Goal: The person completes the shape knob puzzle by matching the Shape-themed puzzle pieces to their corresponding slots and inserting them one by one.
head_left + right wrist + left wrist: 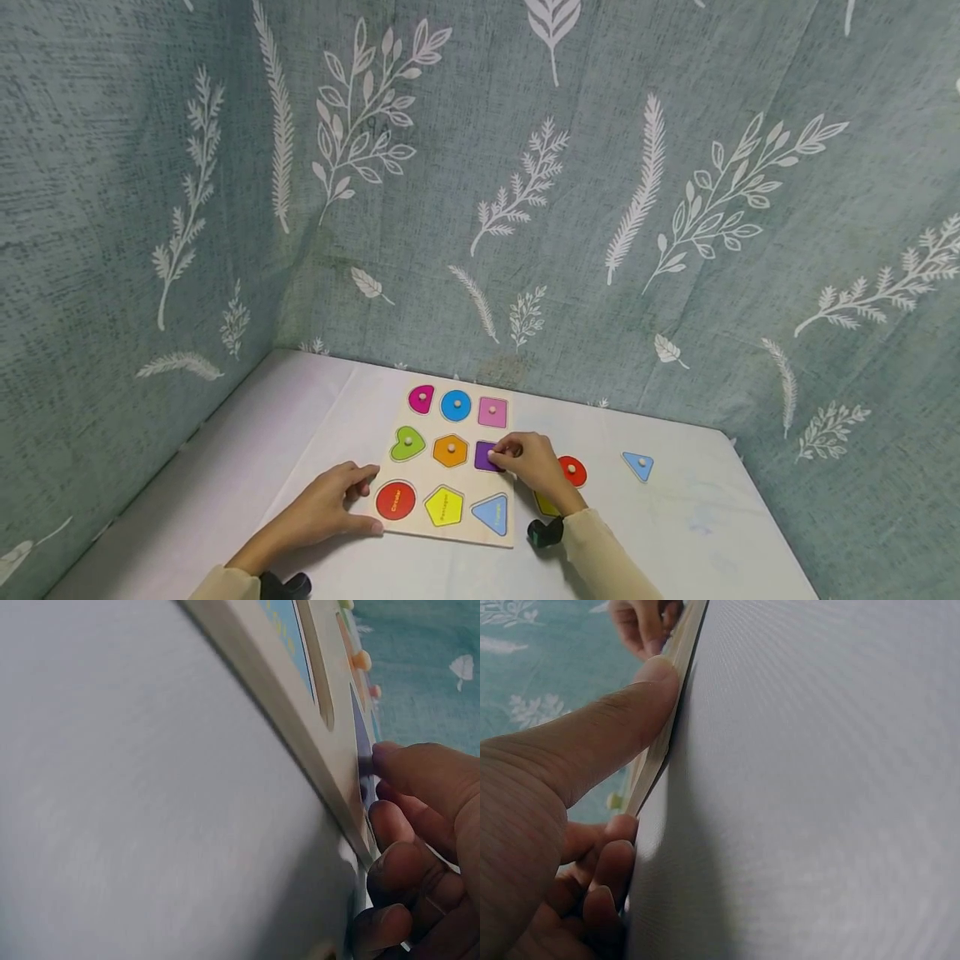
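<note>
Shape board (457, 476) lies on the white tabletop (675, 533) low in the middle of the head view, its bottom row of recesses (444, 506) without knobbed pieces. The right hand (536, 462), at the board's right edge, pinches the knob (491, 456) of the purple square (482, 449); the left hand (330, 500) spreads its thumb and loosely bent fingers about the lower-left corner. Toward the lower right lie a red circle piece (575, 479), a partly hidden yellow piece (546, 505) and, farther right, a blue triangle piece (636, 463); a dragging right sleeve (611, 554) could knock the nearer two aside.

In the left wrist view, the thumb touches the board's edge at upper left; if that touch slackens, a push from the other side might slide the board.

In the right wrist view, the thumb meets the knob right of centre. Whether the square sits fully flush I cannot tell; a crooked push or lift could jam it against the recess rim
</note>
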`<state>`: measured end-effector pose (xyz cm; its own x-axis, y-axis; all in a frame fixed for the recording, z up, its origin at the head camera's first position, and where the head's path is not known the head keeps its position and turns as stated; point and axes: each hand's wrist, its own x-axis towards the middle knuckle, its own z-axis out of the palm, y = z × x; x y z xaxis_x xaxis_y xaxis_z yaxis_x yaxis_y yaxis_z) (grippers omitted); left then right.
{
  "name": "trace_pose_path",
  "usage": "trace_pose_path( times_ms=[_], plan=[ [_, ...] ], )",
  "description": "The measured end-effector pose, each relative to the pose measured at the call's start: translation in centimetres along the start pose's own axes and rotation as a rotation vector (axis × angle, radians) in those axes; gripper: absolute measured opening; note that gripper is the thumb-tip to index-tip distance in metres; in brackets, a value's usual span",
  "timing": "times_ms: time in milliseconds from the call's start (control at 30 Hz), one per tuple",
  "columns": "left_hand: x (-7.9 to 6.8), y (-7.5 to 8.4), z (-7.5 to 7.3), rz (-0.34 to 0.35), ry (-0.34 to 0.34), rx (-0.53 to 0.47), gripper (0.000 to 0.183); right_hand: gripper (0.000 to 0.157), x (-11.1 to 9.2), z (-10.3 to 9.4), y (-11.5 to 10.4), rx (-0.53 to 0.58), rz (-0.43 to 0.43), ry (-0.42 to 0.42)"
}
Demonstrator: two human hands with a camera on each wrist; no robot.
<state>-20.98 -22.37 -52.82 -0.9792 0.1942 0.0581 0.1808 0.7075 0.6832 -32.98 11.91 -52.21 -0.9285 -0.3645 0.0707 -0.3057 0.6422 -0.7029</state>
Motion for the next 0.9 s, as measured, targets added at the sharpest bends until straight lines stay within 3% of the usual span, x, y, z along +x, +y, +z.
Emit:
trace_pose_path(
  times_ms=[400,800,900],
  plan=[
    [0.5,0.1,0.2,0.019,-0.014,-0.014,0.088,0.013,-2.4,-3.4,3.0,-0.057,-0.008,0.055],
    [0.4,0.1,0.0,-0.020,-0.014,0.009,0.088,0.006,-4.3,-6.2,5.1,-0.079,0.068,0.144],
    [0.4,0.2,-0.1,-0.040,-0.014,0.013,0.089,0.006,-4.7,-6.6,5.6,-0.084,0.054,0.165]
  ],
)
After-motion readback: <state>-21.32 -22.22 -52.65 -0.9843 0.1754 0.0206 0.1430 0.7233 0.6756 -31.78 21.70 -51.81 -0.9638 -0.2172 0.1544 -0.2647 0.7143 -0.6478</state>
